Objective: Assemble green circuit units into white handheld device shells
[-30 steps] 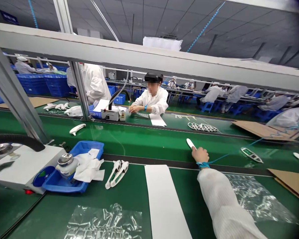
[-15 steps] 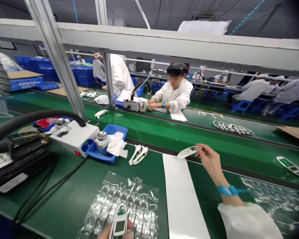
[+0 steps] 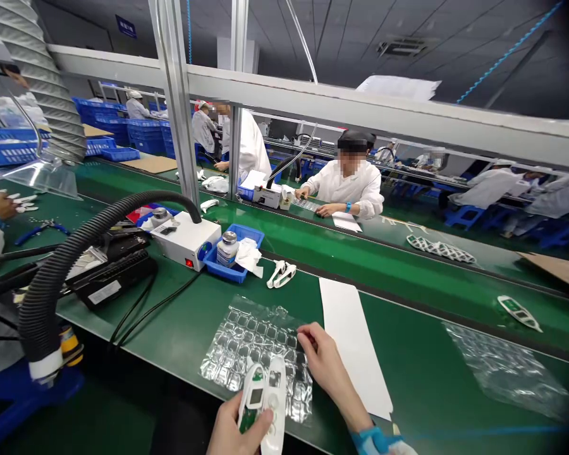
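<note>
Even, bright overhead lighting; shadows soft. Glare on clear plastic sheet (image 3: 258,344) at lower centre. Wide-angle bending at frame edges; corners darkened, right edge blurred.

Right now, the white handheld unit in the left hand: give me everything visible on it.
The white handheld unit looks like glossy plastic, long and rounded. It shows as two pieces side by side: one with a small grey display window and green below it, the other a plain white shell. It stands roughly upright, gripped from below by the left hand, in front of the clear blister sheet. The right hand is beside it, apart.
</note>
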`<state>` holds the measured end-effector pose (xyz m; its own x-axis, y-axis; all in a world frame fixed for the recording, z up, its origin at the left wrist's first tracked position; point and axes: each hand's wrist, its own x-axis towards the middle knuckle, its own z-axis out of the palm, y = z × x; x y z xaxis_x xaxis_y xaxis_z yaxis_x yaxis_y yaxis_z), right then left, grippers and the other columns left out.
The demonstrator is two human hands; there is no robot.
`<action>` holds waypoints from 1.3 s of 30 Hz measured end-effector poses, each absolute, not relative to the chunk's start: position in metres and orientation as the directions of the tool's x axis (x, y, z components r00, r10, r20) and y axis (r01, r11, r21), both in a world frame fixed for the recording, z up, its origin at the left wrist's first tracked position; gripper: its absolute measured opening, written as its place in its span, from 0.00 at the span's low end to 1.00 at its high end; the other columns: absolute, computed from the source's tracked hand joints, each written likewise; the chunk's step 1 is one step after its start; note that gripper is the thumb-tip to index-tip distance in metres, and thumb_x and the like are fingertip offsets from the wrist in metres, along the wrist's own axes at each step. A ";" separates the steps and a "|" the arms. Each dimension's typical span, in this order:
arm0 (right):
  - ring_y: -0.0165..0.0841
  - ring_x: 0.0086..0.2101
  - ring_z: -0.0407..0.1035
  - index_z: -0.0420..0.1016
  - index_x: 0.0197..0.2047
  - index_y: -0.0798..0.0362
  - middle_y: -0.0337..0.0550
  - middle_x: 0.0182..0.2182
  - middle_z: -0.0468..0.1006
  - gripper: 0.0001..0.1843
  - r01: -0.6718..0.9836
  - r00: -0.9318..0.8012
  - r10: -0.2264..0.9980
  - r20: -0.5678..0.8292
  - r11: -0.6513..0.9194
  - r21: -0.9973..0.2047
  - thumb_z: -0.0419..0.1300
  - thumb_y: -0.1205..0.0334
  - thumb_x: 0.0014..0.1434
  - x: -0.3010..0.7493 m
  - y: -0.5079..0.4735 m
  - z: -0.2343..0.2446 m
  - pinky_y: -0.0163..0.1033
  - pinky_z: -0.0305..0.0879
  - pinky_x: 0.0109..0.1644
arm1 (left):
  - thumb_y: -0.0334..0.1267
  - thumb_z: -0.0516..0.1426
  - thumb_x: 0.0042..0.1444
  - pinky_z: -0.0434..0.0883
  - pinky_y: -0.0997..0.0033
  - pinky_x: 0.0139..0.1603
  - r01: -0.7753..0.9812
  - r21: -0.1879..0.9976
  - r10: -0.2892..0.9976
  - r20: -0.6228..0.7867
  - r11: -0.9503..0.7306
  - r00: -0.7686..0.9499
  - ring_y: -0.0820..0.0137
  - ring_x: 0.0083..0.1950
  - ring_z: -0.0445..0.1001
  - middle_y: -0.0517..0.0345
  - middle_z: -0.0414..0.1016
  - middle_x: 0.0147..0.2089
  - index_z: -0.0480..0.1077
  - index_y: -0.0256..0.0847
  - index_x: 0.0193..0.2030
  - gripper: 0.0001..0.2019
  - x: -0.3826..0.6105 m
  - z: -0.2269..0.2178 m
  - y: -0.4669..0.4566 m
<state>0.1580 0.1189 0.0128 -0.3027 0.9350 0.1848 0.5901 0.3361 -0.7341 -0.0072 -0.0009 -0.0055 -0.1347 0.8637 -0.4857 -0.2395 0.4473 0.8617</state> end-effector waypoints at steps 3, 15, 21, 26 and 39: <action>0.37 0.30 0.68 0.69 0.30 0.52 0.42 0.29 0.70 0.13 0.679 -0.276 0.933 0.232 0.360 -0.639 0.51 0.58 0.64 0.161 0.133 -0.004 0.41 0.63 0.33 | 0.65 0.64 0.34 0.60 0.74 0.18 -0.247 0.848 0.853 -0.507 0.468 -0.126 0.75 0.18 0.59 0.62 0.65 0.19 0.73 0.37 0.33 0.31 -0.013 -0.006 -0.005; 0.32 0.23 0.63 0.64 0.30 0.51 0.37 0.23 0.67 0.16 0.604 -0.213 0.946 0.244 0.324 -0.728 0.49 0.51 0.65 0.159 0.127 -0.023 0.36 0.59 0.27 | 0.56 0.66 0.38 0.58 0.76 0.16 -0.233 0.905 0.882 -0.408 0.357 -0.234 0.77 0.16 0.57 0.66 0.61 0.16 0.70 0.35 0.25 0.23 -0.014 0.000 -0.015; 0.33 0.27 0.62 0.63 0.32 0.50 0.38 0.27 0.66 0.15 0.572 -0.204 0.944 0.260 0.330 -0.750 0.48 0.51 0.66 0.158 0.118 -0.022 0.37 0.59 0.31 | 0.53 0.65 0.41 0.57 0.77 0.16 -0.227 0.920 0.905 -0.368 0.320 -0.212 0.78 0.15 0.57 0.66 0.61 0.15 0.67 0.36 0.24 0.21 -0.012 -0.013 -0.015; 0.32 0.27 0.60 0.64 0.32 0.51 0.38 0.27 0.65 0.15 0.498 -0.137 0.954 0.267 0.299 -0.814 0.49 0.51 0.65 0.154 0.109 -0.006 0.37 0.59 0.31 | 0.51 0.65 0.43 0.57 0.77 0.17 -0.242 0.912 0.895 -0.385 0.331 -0.225 0.78 0.16 0.57 0.66 0.62 0.16 0.68 0.36 0.26 0.19 -0.013 -0.016 -0.014; 0.30 0.27 0.58 0.63 0.30 0.52 0.36 0.26 0.63 0.14 0.358 -0.265 0.956 0.126 0.219 -0.908 0.51 0.53 0.66 0.122 0.072 -0.006 0.34 0.55 0.31 | 0.44 0.64 0.43 0.57 0.78 0.15 -0.233 0.933 0.871 -0.343 0.274 -0.350 0.78 0.15 0.57 0.67 0.63 0.16 0.69 0.35 0.27 0.14 -0.007 -0.005 -0.003</action>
<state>0.1216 0.0724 -0.0063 -0.2651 0.9559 0.1264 0.3577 0.2192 -0.9077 -0.0066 -0.0030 -0.0048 -0.3501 0.8715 -0.3435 -0.2327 0.2743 0.9331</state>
